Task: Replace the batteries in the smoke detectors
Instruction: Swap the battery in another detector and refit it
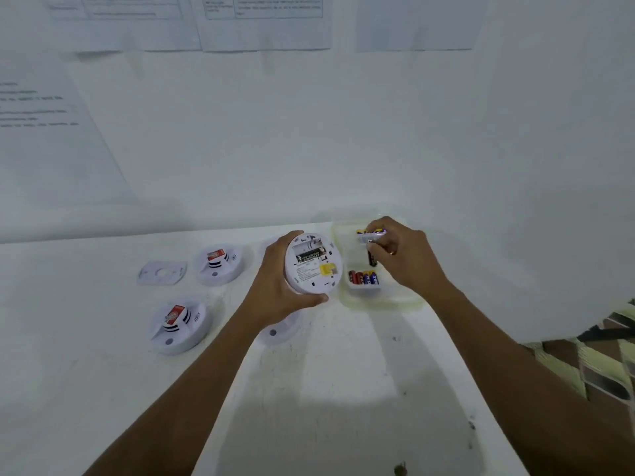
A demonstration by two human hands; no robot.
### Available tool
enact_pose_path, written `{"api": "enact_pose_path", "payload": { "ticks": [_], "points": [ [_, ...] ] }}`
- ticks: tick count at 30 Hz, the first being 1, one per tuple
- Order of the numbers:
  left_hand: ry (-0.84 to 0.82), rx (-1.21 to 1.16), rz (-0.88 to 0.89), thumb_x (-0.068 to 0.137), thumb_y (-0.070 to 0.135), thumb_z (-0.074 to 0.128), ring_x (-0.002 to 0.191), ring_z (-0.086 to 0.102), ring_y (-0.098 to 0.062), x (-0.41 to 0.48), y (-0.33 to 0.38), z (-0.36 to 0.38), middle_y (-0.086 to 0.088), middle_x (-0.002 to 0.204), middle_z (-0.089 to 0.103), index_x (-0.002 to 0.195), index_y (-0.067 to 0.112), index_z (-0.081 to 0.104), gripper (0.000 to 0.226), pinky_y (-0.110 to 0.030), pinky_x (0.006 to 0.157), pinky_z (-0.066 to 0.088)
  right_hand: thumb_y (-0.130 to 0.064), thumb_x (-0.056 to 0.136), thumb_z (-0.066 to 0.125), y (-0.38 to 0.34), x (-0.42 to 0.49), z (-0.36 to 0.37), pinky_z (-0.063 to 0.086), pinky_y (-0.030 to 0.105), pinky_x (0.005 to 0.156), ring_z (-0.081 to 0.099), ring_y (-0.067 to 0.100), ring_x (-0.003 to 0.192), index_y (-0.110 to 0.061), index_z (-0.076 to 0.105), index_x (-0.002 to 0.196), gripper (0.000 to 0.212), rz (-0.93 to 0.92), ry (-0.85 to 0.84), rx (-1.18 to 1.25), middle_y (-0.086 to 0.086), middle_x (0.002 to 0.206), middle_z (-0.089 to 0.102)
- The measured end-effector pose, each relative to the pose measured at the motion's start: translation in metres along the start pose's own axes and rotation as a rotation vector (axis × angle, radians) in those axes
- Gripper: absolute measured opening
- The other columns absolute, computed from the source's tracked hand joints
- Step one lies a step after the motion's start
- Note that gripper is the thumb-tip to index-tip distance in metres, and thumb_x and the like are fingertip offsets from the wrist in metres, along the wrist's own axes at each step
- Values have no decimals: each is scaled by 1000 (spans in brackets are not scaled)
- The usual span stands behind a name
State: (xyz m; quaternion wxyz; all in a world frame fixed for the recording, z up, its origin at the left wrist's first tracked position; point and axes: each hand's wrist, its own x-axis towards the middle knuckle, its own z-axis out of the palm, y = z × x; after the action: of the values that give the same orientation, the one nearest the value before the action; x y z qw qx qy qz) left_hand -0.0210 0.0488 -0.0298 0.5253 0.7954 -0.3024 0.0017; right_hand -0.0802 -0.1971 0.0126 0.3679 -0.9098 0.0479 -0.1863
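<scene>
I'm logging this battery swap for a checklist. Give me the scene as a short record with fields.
left hand: holds smoke detector back side up, compartment open, one battery seated
right hand: over clear tray, gripping a battery
spare batteries: in the tray's near box
other detectors: two face up on table
mounting plate: loose, far left

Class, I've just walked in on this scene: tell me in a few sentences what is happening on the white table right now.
A person's left hand holds a smoke detector back side up, its battery bay open with one battery showing inside. The right hand is over a clear plastic tray of batteries, gripping a battery. Two more detectors and a mounting plate lie on the table.
</scene>
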Motion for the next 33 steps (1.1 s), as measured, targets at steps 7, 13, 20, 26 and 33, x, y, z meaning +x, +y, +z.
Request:
{"api": "enact_pose_path", "payload": {
  "ticks": [7, 13, 20, 26, 33],
  "points": [
    [-36, -7, 23, 54, 29, 96, 130, 41, -4, 13, 0, 20, 18, 136, 45, 141, 28, 36, 106, -30, 110, 37, -33, 88, 68, 41, 19, -4, 53, 30, 71, 63, 16, 72, -32, 58, 85, 10, 129, -334, -467, -3, 83, 71],
    [-51, -35, 26, 52, 37, 93, 128, 47, -11, 21, 1, 33, 8, 136, 51, 140, 28, 38, 103, -38, 109, 42, -27, 91, 64, 46, 15, -2, 53, 29, 79, 70, 19, 71, -22, 64, 96, 8, 158, -340, -357, 3, 78, 74],
    [-32, -22, 37, 51, 47, 92, 131, 44, -20, 26, -8, 39, 7, 138, 50, 141, 32, 37, 106, -49, 108, 41, -13, 90, 66, 4, -3, -7, 47, 10, 66, 65, 3, 77, -15, 69, 89, 4, -9, -34, 71, -8, 88, 70],
    [-20, 0, 111, 55, 42, 92, 125, 50, -26, 31, -7, 46, 2, 132, 54, 138, 24, 42, 99, -51, 102, 44, -12, 87, 68, -21, -16, 23, 49, 19, 75, 64, 4, 80, -21, 70, 82, 10, 40, 73, 185, -9, 91, 68],
    [35, 59, 206, 60, 51, 83, 121, 48, -12, 28, -1, 46, 6, 129, 53, 134, 25, 45, 88, -36, 106, 39, -12, 88, 63, -40, -20, 41, 54, 26, 79, 62, 8, 93, -17, 73, 91, 12, 325, 212, 429, -8, 96, 70]
  ]
}}
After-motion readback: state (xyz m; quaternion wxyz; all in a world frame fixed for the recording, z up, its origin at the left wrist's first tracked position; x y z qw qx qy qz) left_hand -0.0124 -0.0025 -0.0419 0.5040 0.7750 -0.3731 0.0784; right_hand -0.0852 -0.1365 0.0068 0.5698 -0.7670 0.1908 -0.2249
